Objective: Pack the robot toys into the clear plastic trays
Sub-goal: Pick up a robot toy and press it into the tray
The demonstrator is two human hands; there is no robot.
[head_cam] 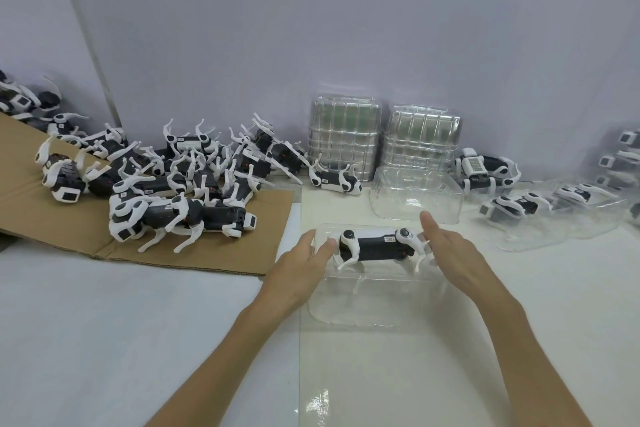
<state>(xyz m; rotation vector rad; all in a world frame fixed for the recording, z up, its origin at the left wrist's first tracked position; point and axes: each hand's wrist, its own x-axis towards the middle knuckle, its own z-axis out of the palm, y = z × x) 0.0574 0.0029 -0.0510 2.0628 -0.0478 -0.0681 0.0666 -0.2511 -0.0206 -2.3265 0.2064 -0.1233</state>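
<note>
Left of the clear tray (367, 302), a pile of robot toys (180, 184) lies unpacked on cardboard (242, 253). Left hand (301, 263), grip loose, touches the tray's left end. One robot toy (377, 246) lies inside. Right hand (450, 253), grip wide, holds nothing. Right of it, few filled trays (540, 236). Most work left.

A clear tray (374, 302) lies flat with one black toy (375, 248) on its side in the far half, white legs bent toward the near rim. Just behind the tray sits a second tray (415, 198), and behind that two stacks (343, 135) of nested trays stand upright. A tangled heap (180, 184) of black-and-white toys lies well left of the tray; to its right lie packed toys (516, 206).
</note>
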